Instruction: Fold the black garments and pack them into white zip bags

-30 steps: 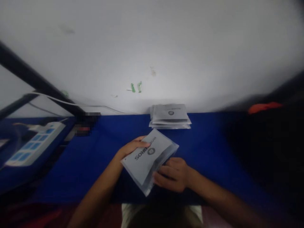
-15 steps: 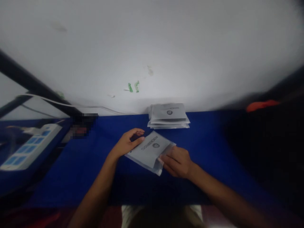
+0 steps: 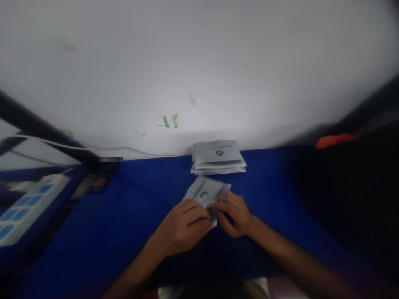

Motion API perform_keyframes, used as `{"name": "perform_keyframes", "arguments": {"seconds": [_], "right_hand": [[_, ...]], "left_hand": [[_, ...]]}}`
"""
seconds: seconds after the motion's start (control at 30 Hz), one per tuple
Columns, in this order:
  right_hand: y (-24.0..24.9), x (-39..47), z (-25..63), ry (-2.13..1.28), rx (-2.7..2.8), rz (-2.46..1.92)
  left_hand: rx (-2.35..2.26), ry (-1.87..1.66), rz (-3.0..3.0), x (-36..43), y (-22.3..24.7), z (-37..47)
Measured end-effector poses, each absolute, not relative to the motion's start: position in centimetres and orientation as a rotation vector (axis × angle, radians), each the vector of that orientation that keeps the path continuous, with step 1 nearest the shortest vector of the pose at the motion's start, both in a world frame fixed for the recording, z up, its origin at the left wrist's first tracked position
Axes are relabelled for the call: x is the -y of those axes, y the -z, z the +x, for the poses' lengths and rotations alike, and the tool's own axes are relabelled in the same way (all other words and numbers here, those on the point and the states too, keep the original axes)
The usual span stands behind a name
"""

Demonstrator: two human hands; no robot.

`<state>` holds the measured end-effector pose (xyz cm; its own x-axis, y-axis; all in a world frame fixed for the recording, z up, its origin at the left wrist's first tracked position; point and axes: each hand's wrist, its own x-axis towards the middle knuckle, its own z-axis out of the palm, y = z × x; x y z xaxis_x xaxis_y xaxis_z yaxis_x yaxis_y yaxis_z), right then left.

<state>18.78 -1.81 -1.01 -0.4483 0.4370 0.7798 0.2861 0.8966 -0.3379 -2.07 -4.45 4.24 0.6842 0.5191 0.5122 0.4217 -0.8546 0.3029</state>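
A frosted plastic zip bag [image 3: 202,189] with dark lettering and a round logo lies tilted in front of me. My left hand [image 3: 188,224] is closed on its near edge, by the white zip slider at the corner. My right hand [image 3: 233,211] pinches the right end of the same bag, close to the left fingers. The fingers cover the near part of the bag. Behind it, against the wall, rests a stack of similar printed bags [image 3: 218,155].
A blue surface [image 3: 137,207] lies under the bags. To the left stand a white power strip [image 3: 29,207] with blue sockets and a blurred-out dark object [image 3: 101,174]. A white cable [image 3: 124,148] runs along the wall. Something orange [image 3: 333,141] sits at the right.
My left hand has moved from the bag's far left edge to its near edge and closed there beside the right hand. The view has shifted slightly.
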Motion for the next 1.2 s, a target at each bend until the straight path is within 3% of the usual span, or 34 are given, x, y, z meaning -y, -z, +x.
{"name": "perform_keyframes", "arguments": {"seconds": [0.33,0.57,1.2], "right_hand": [[-0.6,2.3,18.6,0.137,2.156,-0.378],[-1.4,2.3,18.7,-0.006,2.287,-0.437],[-1.2,-0.1,20.4,0.116,2.325,-0.708]], "left_hand": [[-0.816,-0.875,2.638,4.2,-3.8,-2.4],[-0.842,-0.850,2.499,4.4,-3.8,-2.7],[-1.140,-1.308,2.616,6.0,-4.9,-5.2]]}}
